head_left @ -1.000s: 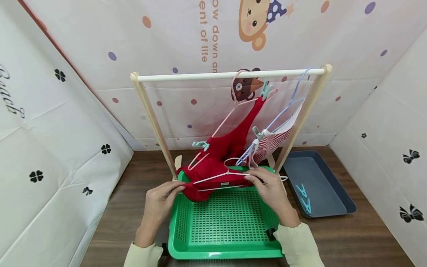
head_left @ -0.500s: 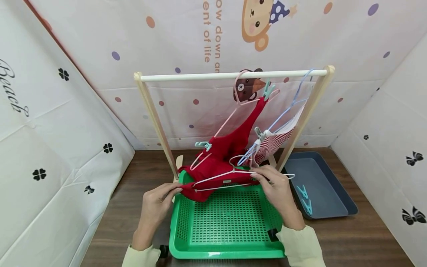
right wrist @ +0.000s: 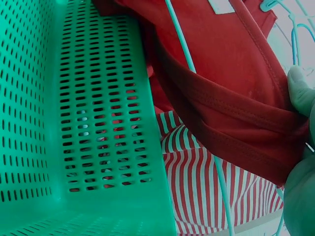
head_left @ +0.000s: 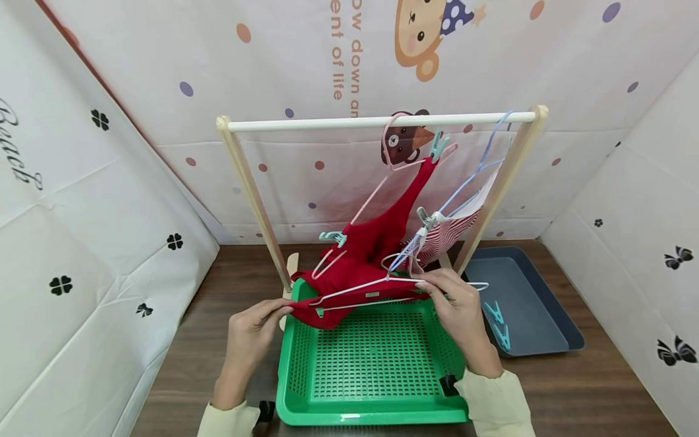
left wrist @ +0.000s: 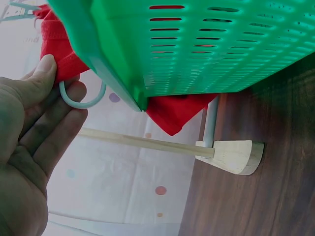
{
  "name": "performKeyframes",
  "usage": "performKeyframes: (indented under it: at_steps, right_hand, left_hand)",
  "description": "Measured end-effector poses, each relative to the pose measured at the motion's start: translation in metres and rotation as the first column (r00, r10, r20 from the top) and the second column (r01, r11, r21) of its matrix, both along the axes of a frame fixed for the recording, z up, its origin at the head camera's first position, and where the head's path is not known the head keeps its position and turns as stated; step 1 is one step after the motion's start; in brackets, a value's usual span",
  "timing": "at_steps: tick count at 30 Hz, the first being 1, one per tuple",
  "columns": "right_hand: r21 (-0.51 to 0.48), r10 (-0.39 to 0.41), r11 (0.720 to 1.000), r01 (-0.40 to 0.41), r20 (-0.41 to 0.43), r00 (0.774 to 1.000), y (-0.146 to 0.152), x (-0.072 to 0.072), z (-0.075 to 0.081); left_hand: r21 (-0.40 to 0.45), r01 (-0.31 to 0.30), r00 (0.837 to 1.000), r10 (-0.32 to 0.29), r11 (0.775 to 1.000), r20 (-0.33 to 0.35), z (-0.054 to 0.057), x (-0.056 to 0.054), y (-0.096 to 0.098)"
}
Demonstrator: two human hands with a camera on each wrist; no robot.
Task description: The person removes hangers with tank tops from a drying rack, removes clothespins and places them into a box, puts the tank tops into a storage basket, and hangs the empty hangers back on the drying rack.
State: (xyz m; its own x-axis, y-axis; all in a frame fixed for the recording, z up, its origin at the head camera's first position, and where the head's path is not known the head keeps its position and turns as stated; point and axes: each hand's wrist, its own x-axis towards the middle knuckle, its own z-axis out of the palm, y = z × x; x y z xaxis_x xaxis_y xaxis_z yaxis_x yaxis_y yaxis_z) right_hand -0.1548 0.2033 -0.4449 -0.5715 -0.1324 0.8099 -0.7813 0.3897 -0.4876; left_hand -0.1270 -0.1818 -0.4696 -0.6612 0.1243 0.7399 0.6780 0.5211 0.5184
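In the head view a red top (head_left: 327,317) with a pale label is stretched between both hands over the green basket's back edge. My left hand (head_left: 246,334) pinches its left end between thumb and fingers. A white hanger (head_left: 388,278) lies along the top, partly inside it. In the left wrist view, a rounded end of the hanger (left wrist: 81,104) shows against the fingers below the red cloth. At the other side my right hand (head_left: 457,306) pinches the cloth together with the hanger's bar, and a hanger end sticks out beyond it. The fingertips are partly hidden.
A wooden rack with a white rail (head_left: 327,124) stands behind the green basket (head_left: 371,419). On it hang a pink hanger (head_left: 371,197) with clipped red clothing (head_left: 382,221) and a blue hanger with striped cloth (head_left: 445,235). A grey tray (head_left: 537,315) with turquoise clothespins (head_left: 501,337) lies right.
The white hanger has slid to the right, and its end projects farther past the right hand. My left hand has drawn slightly left with the cloth; the right hand has shifted slightly right.
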Motion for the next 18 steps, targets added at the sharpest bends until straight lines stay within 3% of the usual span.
performKeyframes:
  at_steps: [10,18]
  right_hand:
    - [-0.010,-0.014,1.000,0.014,-0.008,1.000,0.001,-0.002,-0.002]
    - [-0.011,-0.063,0.998,0.063,-0.009,0.998,0.003,-0.004,-0.004]
  left_hand:
    - [0.055,-0.051,0.998,0.049,0.997,0.025,-0.009,-0.005,-0.009]
    - [0.045,-0.105,0.994,0.104,0.993,0.035,-0.019,-0.012,-0.012]
